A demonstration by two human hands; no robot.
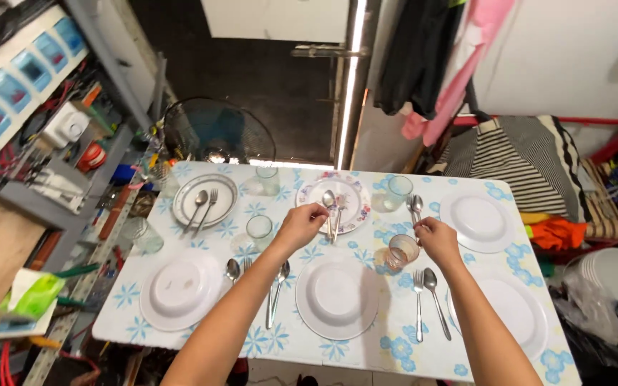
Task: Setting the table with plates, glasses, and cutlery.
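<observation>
— What's the left hand [302, 224] got?

— Fingers pinched on a spoon [329, 202] and fork [337, 218] at the flowered plate [355, 187].

— And the right hand [436, 238]?

— Closed around the handles of another spoon and fork [414, 206], beside the amber glass [402, 251]. Its knuckles hide the grip, and the handles are hard to tell apart.

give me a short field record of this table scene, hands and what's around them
surface: table with white cloth printed with blue flowers
left hand: fingertips at the metal spoon and fork on the floral-rimmed round plate
right hand: pinching metal cutlery beside the plain white round plate
near right hand: amber-tinted drinking glass
front centre: empty white deep plate
other settings: white plates, clear glasses, spoon-and-fork pairs
</observation>
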